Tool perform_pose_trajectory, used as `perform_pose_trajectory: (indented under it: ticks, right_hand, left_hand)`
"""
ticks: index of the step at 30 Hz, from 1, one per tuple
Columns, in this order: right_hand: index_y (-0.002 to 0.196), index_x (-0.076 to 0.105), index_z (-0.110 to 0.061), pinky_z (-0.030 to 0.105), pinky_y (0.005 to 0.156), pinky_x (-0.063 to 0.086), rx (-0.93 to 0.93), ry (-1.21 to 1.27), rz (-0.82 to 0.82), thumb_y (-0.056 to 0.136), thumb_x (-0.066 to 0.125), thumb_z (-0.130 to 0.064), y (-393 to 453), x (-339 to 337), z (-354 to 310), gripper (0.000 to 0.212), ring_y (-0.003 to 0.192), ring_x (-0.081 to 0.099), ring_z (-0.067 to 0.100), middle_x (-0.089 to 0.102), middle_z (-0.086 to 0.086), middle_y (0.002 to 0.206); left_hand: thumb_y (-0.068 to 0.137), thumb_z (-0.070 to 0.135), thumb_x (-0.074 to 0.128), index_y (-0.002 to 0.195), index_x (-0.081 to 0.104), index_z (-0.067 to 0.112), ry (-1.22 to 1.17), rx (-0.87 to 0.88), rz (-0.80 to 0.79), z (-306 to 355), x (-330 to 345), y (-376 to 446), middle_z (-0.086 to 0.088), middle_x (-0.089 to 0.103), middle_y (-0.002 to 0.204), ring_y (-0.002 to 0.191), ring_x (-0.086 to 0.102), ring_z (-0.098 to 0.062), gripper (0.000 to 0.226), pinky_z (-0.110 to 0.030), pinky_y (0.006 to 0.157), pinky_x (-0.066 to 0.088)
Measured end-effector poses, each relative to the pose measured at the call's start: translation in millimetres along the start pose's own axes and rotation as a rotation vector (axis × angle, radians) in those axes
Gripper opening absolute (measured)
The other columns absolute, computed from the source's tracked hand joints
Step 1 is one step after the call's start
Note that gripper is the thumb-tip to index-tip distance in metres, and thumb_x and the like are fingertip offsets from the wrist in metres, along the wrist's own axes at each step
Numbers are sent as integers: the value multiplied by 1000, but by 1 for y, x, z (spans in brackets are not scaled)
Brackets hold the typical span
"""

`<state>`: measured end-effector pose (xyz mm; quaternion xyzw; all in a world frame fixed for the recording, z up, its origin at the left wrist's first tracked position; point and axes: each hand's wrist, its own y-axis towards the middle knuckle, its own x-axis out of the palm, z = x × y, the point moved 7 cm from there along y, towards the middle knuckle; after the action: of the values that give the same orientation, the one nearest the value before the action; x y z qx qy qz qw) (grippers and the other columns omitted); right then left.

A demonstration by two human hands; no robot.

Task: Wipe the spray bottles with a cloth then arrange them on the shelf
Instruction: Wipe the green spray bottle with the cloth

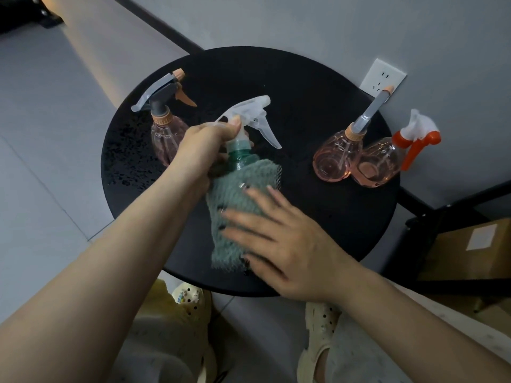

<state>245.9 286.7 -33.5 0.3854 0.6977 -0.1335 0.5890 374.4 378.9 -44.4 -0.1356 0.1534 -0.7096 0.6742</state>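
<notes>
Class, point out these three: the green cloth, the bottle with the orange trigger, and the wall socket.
green cloth (235,217), head view, middle fold.
bottle with the orange trigger (380,164), head view, pink body.
wall socket (383,77), head view, white faceplate.

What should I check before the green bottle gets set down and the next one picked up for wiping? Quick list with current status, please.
1. Left hand grips the green bottle at its neck: ok.
2. Cloth lies against the bottle's body under the right hand: ok.
3. Whole body wiped: cannot tell, the cloth hides it.
4. Bare space on the round table to set it down: ok.
5. Bottles still waiting: one on the left, two touching on the right, all upright: ok.
6. Shelf free for arranging: cannot tell, only its frame and a cardboard box show.
</notes>
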Motion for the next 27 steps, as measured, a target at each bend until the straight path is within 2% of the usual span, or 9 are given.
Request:
perform_pose_trajectory:
  ticks: [2, 4, 9, 12, 16, 19, 22, 24, 27]
  right_hand:
    - [129, 57, -14, 45, 117, 16, -120, -78, -59, 95, 46, -26, -2, 5, -8, 37, 140, 28, 27, 48, 2, 142]
    - [128, 57, -15, 43, 117, 17, -125, -84, -62, 96, 45, -27, -3, 5, -5, 37, 139, 30, 25, 49, 2, 141]
    - [140, 42, -17, 26, 117, 15, 232, 229, 103, 97, 41, -28, -3, -10, 31, 45, 145, 12, 18, 26, -2, 153]
    - [146, 21, -30, 11, 113, 11, 447, 556, 150, 100, 36, -24, -4, -5, 44, 49, 144, 4, 0, 7, -13, 156]
    - [138, 12, -43, 4, 108, 9, 593, 750, 209, 97, 32, -26, -5, -2, 52, 49, 138, 6, -14, 10, -14, 156]
    - [144, 14, -37, 7, 109, 12, 505, 647, 172, 99, 34, -26, -4, -3, 44, 50, 141, 5, -8, 8, -10, 158]
    - [146, 31, -21, 28, 114, 20, 327, 332, 123, 95, 39, -29, -3, -8, 27, 52, 147, 6, 17, 13, 1, 158]
    - [137, 46, -15, 38, 116, 20, 168, 125, 87, 94, 44, -30, -1, -8, 13, 46, 145, 13, 29, 30, 7, 153]
    - [128, 57, -15, 50, 117, 15, -35, -32, -14, 94, 49, -34, -1, -2, -4, 40, 142, 22, 31, 45, 5, 144]
  left_hand:
    - [89, 33, 58, 93, 68, 10, 58, 3, -6, 0, 1, -1, -11, 72, 93, 53, 50, -13, 26, -15, 38, 33]
    - [88, 34, 59, 92, 67, 12, 79, 2, 2, -2, 1, -1, -13, 72, 96, 50, 49, -13, 24, -15, 39, 32]
    - [86, 34, 62, 69, 66, 16, 49, 1, -33, -4, 7, 0, -12, 70, 82, 71, 61, -24, 25, -32, 68, 47]
    - [89, 33, 61, 63, 60, 17, 57, -5, -75, -6, 13, -3, -5, 60, 67, 54, 53, -16, 30, -19, 50, 38]
    - [91, 17, 55, 56, 46, 19, 11, -18, -84, -7, 19, -5, 8, 35, 40, 30, 26, -5, 37, -8, 36, 19]
    - [88, 9, 53, 48, 53, 17, 21, -14, -61, -5, 15, -3, 8, 38, 37, 29, 30, -6, 41, -8, 37, 23]
    - [85, 24, 63, 55, 65, 16, 2, -1, -60, -1, 9, 0, -5, 60, 62, 61, 57, -20, 31, -30, 65, 51]
    - [87, 26, 63, 68, 66, 10, -18, 0, -37, 1, 4, 0, -13, 68, 74, 77, 60, -28, 24, -44, 82, 51]
    - [81, 37, 64, 81, 69, 11, 57, 15, -21, -1, 3, 1, -16, 73, 92, 82, 59, -29, 26, -41, 78, 48]
